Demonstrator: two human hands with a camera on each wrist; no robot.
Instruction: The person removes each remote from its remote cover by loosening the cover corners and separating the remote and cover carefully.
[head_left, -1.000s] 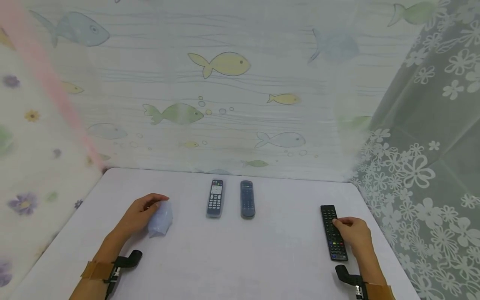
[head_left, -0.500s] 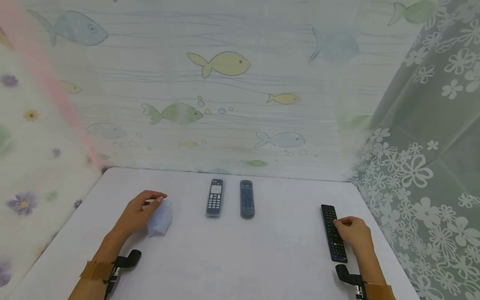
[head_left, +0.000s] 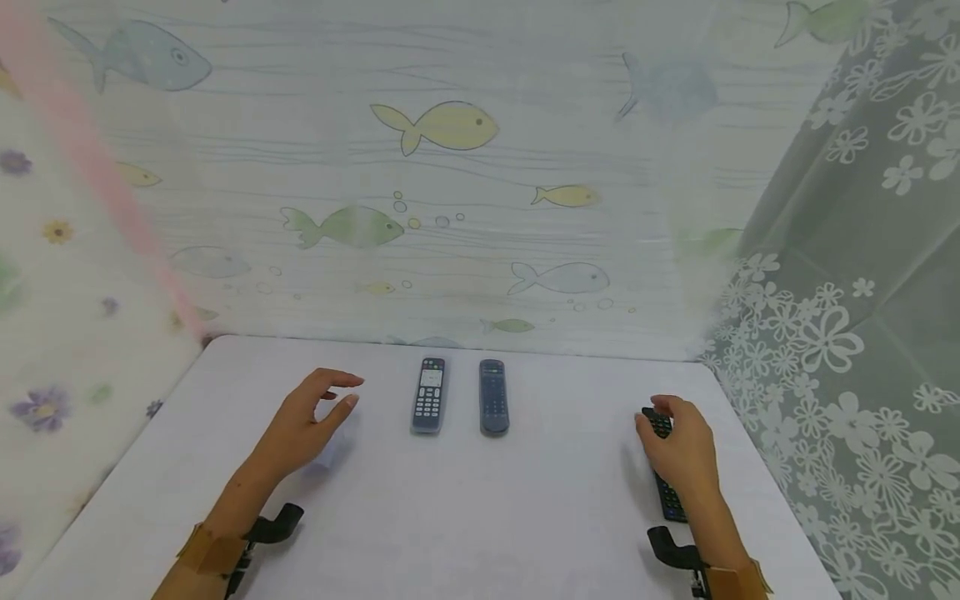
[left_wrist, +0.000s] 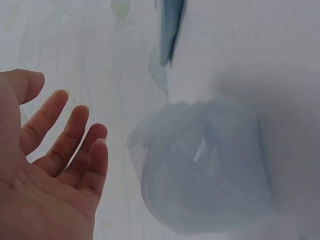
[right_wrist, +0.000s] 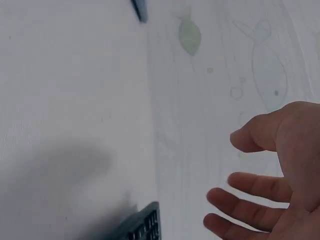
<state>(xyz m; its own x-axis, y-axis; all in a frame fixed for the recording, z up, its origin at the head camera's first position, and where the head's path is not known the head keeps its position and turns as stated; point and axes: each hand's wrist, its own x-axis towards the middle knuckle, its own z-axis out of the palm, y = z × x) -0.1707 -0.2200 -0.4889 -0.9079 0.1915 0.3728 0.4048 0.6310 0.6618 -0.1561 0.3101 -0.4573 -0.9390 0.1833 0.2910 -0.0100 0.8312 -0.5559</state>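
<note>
In the head view the left hand (head_left: 303, 425) has lifted off the bluish plastic pouch (left_wrist: 200, 175), which its fingers were touching half a second ago, and has shifted toward two o'clock. Its grip is apart, thumb and fingers spread around nothing. The pouch lies at about nine o'clock on the worktop (head_left: 487, 517), now mostly hidden beneath the hand; the left wrist view shows it at three o'clock from the fingers, with a gap between.

The right hand (head_left: 686, 446) has let go of the black remote control (head_left: 671, 498) and moved toward eleven o'clock, so it now hangs over that remote's middle, its grip apart too. The remote lies at three o'clock on the worktop, much as before. In the right wrist view its end shows at eight o'clock from the fingertips, not touching.

Two grey remotes (head_left: 428, 396), at eleven and one o'clock, have stayed put.
</note>
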